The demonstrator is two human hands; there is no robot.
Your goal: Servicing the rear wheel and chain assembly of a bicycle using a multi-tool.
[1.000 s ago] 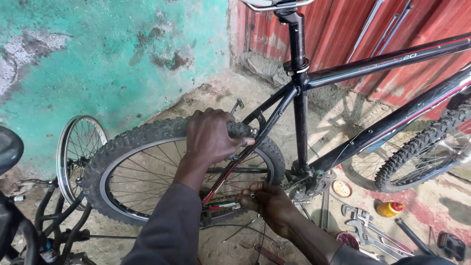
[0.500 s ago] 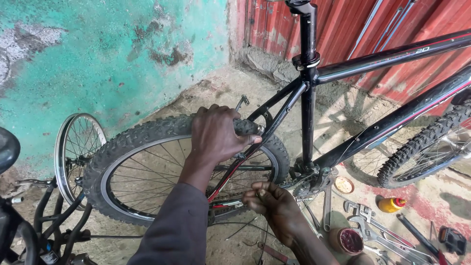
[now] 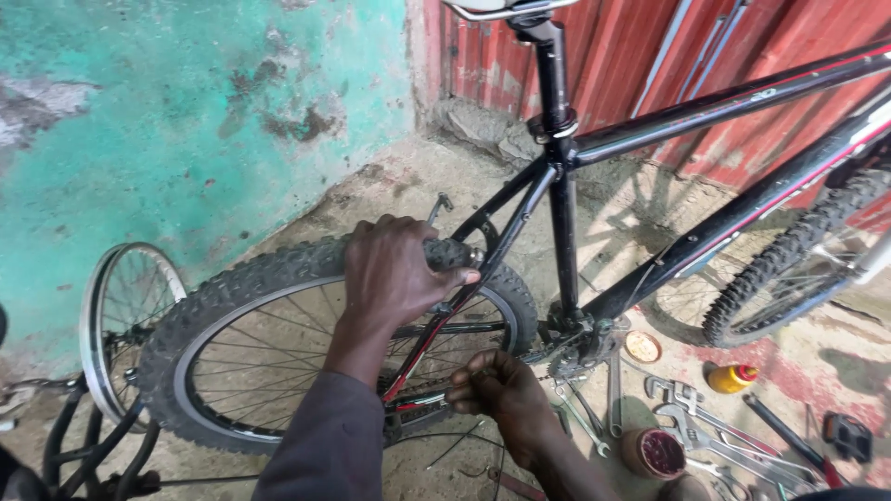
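A black bicycle frame stands upright before me, its seat post rising to the top edge. My left hand grips the top of the knobby rear tyre, fingers wrapped over the tread beside the seat stay. Lower down, my right hand is closed near the chain and rear hub, pinching something small that I cannot make out. The front wheel shows at the right.
A bare rim with spokes leans on the turquoise wall at left. Spanners, a small tin of red grease, a round lid and a yellow bottle lie on the ground at lower right. Red corrugated sheeting stands behind.
The view has tilted slightly, bringing the saddle back into the top edge. Both hands stay on the rear wheel; the right hand has shifted a little near the chain.
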